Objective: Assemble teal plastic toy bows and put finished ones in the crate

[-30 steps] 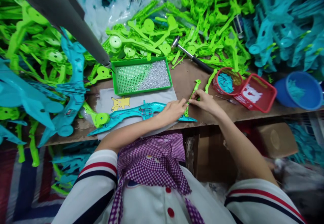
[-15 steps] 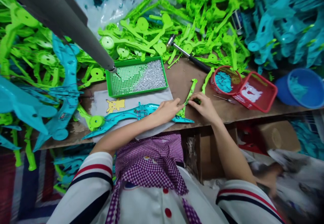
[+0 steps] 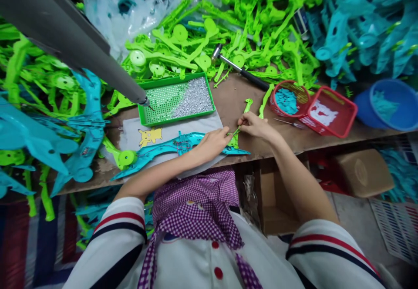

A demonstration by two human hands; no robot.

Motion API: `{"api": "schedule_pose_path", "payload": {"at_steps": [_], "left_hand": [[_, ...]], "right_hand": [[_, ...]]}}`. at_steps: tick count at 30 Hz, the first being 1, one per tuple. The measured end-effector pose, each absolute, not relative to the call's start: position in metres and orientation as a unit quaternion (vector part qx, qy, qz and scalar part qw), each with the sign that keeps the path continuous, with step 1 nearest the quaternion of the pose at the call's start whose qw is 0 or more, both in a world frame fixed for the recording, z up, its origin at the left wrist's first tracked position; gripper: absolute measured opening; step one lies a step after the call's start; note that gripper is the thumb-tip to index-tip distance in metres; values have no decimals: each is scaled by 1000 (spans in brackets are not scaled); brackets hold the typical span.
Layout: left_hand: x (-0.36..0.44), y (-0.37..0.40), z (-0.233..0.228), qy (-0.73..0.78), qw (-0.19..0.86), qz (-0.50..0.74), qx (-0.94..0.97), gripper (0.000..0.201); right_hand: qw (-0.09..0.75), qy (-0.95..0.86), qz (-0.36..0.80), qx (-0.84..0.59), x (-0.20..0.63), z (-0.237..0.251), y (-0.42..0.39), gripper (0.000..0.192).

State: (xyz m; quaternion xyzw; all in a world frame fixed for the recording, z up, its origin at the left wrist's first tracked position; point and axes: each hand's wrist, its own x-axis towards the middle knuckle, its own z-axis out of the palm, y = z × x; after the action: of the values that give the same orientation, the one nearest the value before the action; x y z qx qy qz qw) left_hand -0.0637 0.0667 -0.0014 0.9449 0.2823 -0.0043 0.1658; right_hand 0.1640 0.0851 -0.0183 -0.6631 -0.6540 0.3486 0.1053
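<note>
My left hand [image 3: 214,143] rests over the right part of a long blue plastic piece [image 3: 153,150], its fingertips closed at one end of a thin green plastic piece [image 3: 234,133]. Pinched at the other end of that thin piece is my right hand [image 3: 255,126]. Beneath the fingers a bright green plastic arm [image 3: 248,105] lies partly hidden, its lower end near the blue piece's tip. The blue piece lies on a grey cloth [image 3: 129,129] with a yellow cartoon figure and carries thin wires.
A green tray [image 3: 160,120] of small metal screws sits under a hanging grey screwdriver [image 3: 130,86]. A hammer [image 3: 240,69], red baskets [image 3: 351,115] and a blue bucket [image 3: 396,106] stand rightward. Green parts [image 3: 196,41] and blue parts [image 3: 362,28] are heaped behind.
My right hand has moved slightly up and left, my left hand slightly left. Another person's arm at lower right has left the view. The camera view has shifted a little.
</note>
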Motion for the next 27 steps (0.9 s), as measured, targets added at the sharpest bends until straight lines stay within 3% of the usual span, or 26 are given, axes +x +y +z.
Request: {"api": "schedule_pose_path", "payload": {"at_steps": [6, 9, 19, 22, 27], "left_hand": [[-64, 67, -4, 288, 176, 11, 941, 36], [-64, 69, -5, 295, 193, 12, 936, 35], [-66, 69, -22, 305, 214, 59, 926, 41], [-67, 72, -17, 321, 260, 83, 907, 42], [-68, 79, -4, 341, 325, 160, 868, 35]], "right_hand": [[349, -581, 262, -687, 177, -4, 45, 24], [427, -497, 208, -726, 171, -1, 25, 27], [483, -496, 168, -702, 117, 8, 76, 47], [487, -497, 151, -703, 122, 12, 75, 43], [453, -482, 218, -718, 137, -11, 27, 31]]}}
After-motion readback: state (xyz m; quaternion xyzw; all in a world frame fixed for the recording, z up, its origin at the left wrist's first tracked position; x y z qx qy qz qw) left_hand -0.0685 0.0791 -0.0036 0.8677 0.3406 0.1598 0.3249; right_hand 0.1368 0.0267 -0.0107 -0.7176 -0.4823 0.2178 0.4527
